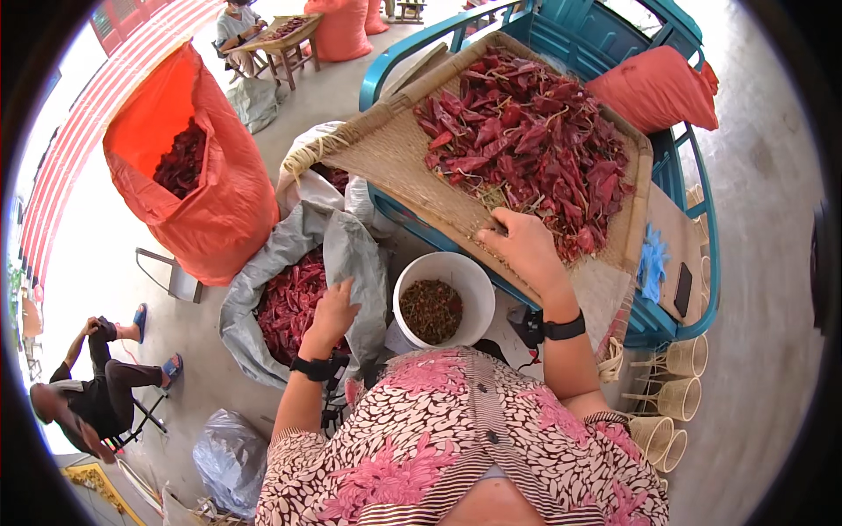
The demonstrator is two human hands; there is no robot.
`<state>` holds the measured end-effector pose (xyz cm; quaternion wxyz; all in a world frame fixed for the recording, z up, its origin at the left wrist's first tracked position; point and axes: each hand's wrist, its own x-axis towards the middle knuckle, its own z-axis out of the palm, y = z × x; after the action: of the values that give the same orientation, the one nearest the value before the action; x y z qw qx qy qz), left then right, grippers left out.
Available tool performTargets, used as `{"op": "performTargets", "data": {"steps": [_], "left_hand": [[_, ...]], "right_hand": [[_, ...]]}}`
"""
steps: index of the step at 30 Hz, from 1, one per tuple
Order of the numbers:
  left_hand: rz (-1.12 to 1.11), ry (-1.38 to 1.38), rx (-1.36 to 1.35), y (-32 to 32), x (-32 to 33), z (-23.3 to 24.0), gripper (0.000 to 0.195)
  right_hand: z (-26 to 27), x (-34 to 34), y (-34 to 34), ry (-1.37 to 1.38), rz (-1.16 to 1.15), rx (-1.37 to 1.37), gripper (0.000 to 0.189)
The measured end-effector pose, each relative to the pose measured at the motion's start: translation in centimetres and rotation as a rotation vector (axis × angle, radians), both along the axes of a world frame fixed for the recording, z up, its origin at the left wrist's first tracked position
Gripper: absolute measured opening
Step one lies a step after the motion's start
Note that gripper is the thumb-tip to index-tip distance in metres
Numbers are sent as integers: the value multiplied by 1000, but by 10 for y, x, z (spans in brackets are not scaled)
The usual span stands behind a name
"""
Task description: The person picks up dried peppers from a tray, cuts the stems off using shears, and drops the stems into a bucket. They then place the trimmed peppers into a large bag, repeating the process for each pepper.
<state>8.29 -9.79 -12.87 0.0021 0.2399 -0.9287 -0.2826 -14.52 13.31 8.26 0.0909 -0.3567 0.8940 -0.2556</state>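
Observation:
My left hand (334,309) hovers over a grey woven sack (355,263) of red dried chili pieces (289,302), its fingers apart and nothing seen in them. Curled at the near edge of a large woven bamboo tray (388,151), my right hand (526,246) holds a small dark object (501,228), mostly hidden by the fingers. Whole dried red chilies (520,131) with stems are heaped on the tray. Between my hands stands a white plastic bucket (483,289), part filled with brownish stems and scraps (431,312).
The tray rests on a teal metal cart bed (395,56) with a stuffed red sack (648,89), blue gloves (651,263) and a phone (683,289). An open orange sack (230,210) stands left. One person (99,388) sits left; another (240,29) works at a far table (289,36).

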Motion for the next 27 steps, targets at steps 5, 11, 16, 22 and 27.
{"op": "performTargets", "data": {"steps": [5, 11, 16, 22, 27], "left_hand": [[-109, 11, -34, 20, 4, 8, 53], [-130, -66, -90, 27, 13, 2, 44], [-132, -188, -46, 33, 21, -5, 46], [-225, -27, -33, 49, 5, 9, 31], [-243, 35, 5, 57, -2, 24, 31]], "right_hand": [[-18, 10, -3, -353, 241, -171, 21], [-40, 25, 5, -24, 458, 143, 22], [-8, 9, -7, -62, 165, 155, 24], [-12, -97, -27, -192, -179, -499, 26], [-10, -120, -36, -544, -268, -525, 33]]}}
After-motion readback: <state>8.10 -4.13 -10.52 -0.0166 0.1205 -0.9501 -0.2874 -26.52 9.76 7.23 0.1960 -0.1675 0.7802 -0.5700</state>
